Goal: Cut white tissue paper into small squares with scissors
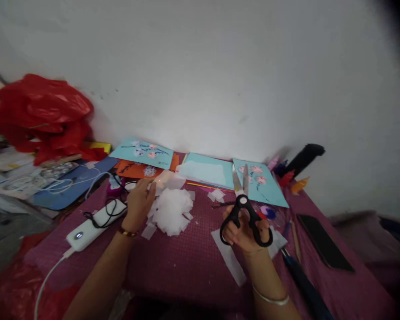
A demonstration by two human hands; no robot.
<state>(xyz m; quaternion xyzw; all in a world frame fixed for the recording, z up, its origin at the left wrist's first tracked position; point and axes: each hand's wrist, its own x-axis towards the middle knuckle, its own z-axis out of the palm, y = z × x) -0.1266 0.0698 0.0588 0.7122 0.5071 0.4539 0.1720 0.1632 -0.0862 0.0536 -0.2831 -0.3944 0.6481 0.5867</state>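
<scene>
My right hand [243, 231] holds a pair of black-handled scissors [242, 200] upright, fingers through the loops. The blades point away from me and stand apart, with nothing between them. My left hand [142, 200] reaches to the far side of a heap of white tissue paper pieces [171, 211]. Its fingers and thumb close on the left edge of a thin white paper sheet [175, 183]; the fingertips are blurred. A small orange light shows at that sheet. Below my right hand lies a white paper strip [229, 258].
Blue cards with blossom pictures [143, 152] lean near the wall. A white power bank [95, 226] with cables lies left. To the right are a black phone [325, 242], paint tubes [300, 184] and a dark-handled tool [305, 284]. A red plastic bag [43, 111] sits far left.
</scene>
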